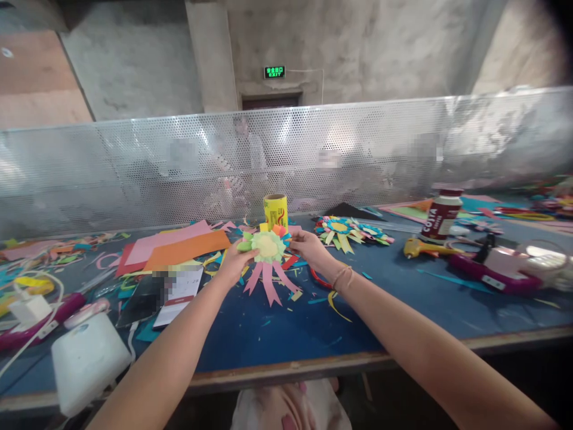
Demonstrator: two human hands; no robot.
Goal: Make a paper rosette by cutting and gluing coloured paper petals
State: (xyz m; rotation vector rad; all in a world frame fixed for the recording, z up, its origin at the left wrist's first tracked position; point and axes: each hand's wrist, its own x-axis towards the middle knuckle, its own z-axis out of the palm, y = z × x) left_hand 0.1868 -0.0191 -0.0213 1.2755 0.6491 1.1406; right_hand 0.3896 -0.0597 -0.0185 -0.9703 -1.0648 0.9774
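Note:
A paper rosette with a yellow centre, green petals and pink ribbon tails is held just above the blue table. My left hand grips its left edge with closed fingers. My right hand pinches its right side, where orange and blue petals stick out. A yellow tape roll stands right behind the rosette.
Finished paper flowers lie to the right, with a yellow glue gun, a brown bottle and a pink device. Pink and orange paper sheets, a phone and a white object sit left. A perforated metal screen backs the table.

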